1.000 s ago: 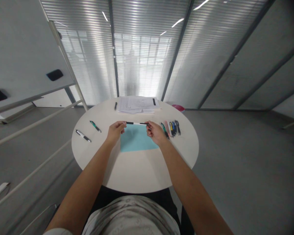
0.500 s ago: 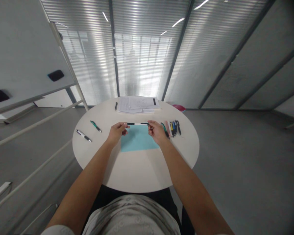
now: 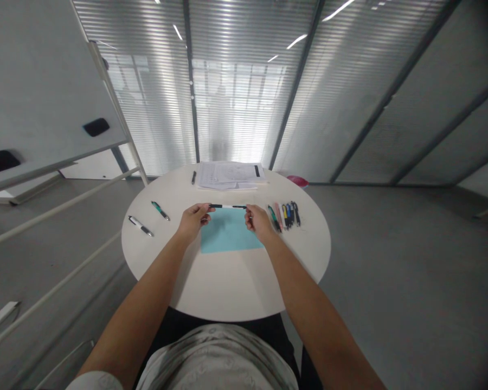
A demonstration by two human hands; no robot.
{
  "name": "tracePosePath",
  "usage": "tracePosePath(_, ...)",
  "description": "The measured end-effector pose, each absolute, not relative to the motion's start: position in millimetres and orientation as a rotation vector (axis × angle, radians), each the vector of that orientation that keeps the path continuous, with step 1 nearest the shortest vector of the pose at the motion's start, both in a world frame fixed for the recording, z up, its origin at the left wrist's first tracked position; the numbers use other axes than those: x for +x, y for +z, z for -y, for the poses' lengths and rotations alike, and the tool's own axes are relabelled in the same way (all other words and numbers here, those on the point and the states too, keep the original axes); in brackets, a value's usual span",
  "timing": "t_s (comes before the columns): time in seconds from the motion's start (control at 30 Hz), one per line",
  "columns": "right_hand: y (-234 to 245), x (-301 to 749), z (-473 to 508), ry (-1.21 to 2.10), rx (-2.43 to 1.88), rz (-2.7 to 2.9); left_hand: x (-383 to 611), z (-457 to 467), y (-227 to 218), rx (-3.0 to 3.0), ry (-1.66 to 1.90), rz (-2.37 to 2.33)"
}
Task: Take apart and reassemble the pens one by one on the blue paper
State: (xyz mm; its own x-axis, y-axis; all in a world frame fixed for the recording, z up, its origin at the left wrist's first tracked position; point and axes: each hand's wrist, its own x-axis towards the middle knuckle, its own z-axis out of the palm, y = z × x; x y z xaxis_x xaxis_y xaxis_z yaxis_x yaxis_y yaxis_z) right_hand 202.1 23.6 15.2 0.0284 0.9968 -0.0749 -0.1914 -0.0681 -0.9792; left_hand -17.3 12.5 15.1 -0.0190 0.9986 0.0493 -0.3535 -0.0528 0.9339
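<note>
My left hand [image 3: 192, 221] and right hand [image 3: 259, 221] pinch opposite ends of a black-and-white pen [image 3: 228, 206], level at mid-frame, by the upper edge of a blue sheet [image 3: 231, 234]. To its right, a row of pens [image 3: 285, 215] lies on the white tabletop [image 3: 228, 287]; papers [image 3: 228, 174] sit above centre.

My head view shifted slightly over the last second: whiteboard [image 3: 36, 81] now sits lower and further right, held pen [image 3: 227, 206] a touch lower.
</note>
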Motion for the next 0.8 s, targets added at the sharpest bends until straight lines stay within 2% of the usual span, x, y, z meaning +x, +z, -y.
tracePosePath(0.27, 13.9, 203.3, -25.1, 1.163, -1.156, 1.152, -16.4, -12.2, 14.6, 0.976, 1.39, -0.947)
tracePosePath(0.8, 20.9, 203.0, -22.1, 1.186, -1.081, 1.104, -18.7, -13.0, 21.4, 0.837, 1.449, -0.9)
